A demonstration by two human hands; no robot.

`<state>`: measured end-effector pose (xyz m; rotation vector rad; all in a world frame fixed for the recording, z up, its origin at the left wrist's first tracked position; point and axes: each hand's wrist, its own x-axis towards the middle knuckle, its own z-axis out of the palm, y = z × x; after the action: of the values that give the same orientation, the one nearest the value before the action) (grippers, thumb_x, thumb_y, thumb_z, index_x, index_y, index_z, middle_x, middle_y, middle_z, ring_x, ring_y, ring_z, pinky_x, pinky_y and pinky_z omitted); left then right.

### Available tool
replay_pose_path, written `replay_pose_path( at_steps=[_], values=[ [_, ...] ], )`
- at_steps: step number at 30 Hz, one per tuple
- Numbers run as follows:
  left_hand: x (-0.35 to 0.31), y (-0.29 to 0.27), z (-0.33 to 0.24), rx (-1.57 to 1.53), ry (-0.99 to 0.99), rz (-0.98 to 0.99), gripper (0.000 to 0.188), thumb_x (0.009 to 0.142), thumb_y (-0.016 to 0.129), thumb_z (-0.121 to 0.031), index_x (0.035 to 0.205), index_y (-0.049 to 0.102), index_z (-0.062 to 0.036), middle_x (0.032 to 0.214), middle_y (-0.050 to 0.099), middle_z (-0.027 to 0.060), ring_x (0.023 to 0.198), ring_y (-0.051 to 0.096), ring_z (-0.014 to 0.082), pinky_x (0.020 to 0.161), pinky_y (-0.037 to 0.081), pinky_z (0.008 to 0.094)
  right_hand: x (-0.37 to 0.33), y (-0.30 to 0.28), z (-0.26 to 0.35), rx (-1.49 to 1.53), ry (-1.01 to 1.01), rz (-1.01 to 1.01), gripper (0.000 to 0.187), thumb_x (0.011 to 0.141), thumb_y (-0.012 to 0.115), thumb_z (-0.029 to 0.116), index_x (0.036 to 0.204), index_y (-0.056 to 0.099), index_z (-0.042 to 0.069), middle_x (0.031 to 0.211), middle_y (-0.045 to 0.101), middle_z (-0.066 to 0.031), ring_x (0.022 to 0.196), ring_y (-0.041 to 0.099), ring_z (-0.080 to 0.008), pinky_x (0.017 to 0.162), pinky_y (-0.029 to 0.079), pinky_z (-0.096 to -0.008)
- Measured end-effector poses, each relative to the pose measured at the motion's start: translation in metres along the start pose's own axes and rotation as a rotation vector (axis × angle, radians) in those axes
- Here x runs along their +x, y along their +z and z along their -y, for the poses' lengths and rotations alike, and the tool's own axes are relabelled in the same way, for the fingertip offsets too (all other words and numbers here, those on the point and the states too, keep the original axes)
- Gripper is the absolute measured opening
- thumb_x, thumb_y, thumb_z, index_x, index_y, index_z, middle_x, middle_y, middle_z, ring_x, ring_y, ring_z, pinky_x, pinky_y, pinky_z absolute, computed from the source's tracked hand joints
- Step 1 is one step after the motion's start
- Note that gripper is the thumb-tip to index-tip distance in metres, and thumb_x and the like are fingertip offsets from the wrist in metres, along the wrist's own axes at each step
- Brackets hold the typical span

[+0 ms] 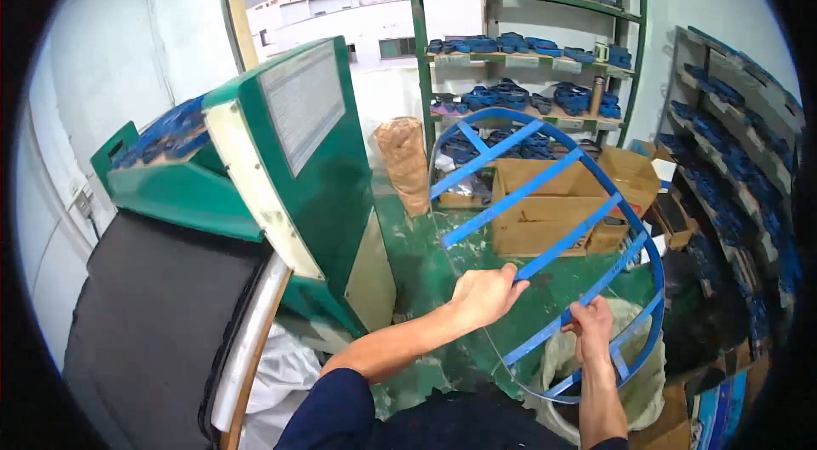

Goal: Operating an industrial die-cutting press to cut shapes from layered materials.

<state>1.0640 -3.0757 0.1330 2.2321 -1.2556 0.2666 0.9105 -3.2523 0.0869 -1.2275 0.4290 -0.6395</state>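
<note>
A large oval cutting die [545,165], a blue metal band with several flat blue crossbars and a thin edge, is held tilted up in front of me. My left hand [487,293] is closed around the left end of a middle crossbar. My right hand [589,319] grips a lower crossbar, its fingers wrapped over the strip. The die's lower end hangs over a pale, bag-lined bin [655,365]. The gaps between the crossbars show the floor and boxes behind.
A green machine [311,169] with a black-topped table [162,305] stands left. Green shelves [417,33] with small blue dies stand behind; another loaded rack [732,135] is at right. Cardboard boxes [536,220] and a brown wrapped roll [402,162] sit on the green floor.
</note>
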Motion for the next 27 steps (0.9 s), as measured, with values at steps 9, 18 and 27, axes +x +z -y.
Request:
replay_pose_path(
  at_steps=[9, 18, 27],
  values=[
    [0.192, -0.039, 0.173, 0.243, -0.211, -0.080, 0.033, 0.090, 0.060, -0.038, 0.083, 0.058, -0.0060, 0.062, 0.062, 0.0162, 0.059, 0.063, 0.0381, 0.052, 0.050, 0.0498, 0.284, 0.145, -0.016, 0.069, 0.050, 0.292, 0.015, 0.087, 0.063, 0.007, 0.093, 0.050, 0.004, 0.076, 0.059, -0.0054, 0.062, 0.061, -0.0134, 0.051, 0.054, -0.0252],
    [0.333, -0.051, 0.363, 0.330, -0.340, -0.129, 0.034, 0.091, 0.059, -0.038, 0.085, 0.056, -0.0042, 0.060, 0.063, 0.0154, 0.056, 0.064, 0.0364, 0.052, 0.051, 0.0487, 0.512, 0.290, -0.085, 0.124, 0.049, 0.469, 0.020, 0.086, 0.065, 0.007, 0.098, 0.049, 0.003, 0.078, 0.060, -0.0065, 0.062, 0.062, -0.0136, 0.050, 0.055, -0.0250],
    [0.436, -0.057, 0.487, 0.551, -0.567, -0.383, 0.028, 0.086, 0.066, -0.032, 0.081, 0.057, -0.0065, 0.062, 0.063, 0.0159, 0.059, 0.064, 0.0365, 0.052, 0.050, 0.0475, 0.702, 0.432, -0.152, 0.232, 0.086, 0.738, 0.024, 0.086, 0.065, 0.004, 0.102, 0.048, 0.003, 0.078, 0.059, -0.0054, 0.062, 0.062, -0.0134, 0.049, 0.053, -0.0252]
  ],
)
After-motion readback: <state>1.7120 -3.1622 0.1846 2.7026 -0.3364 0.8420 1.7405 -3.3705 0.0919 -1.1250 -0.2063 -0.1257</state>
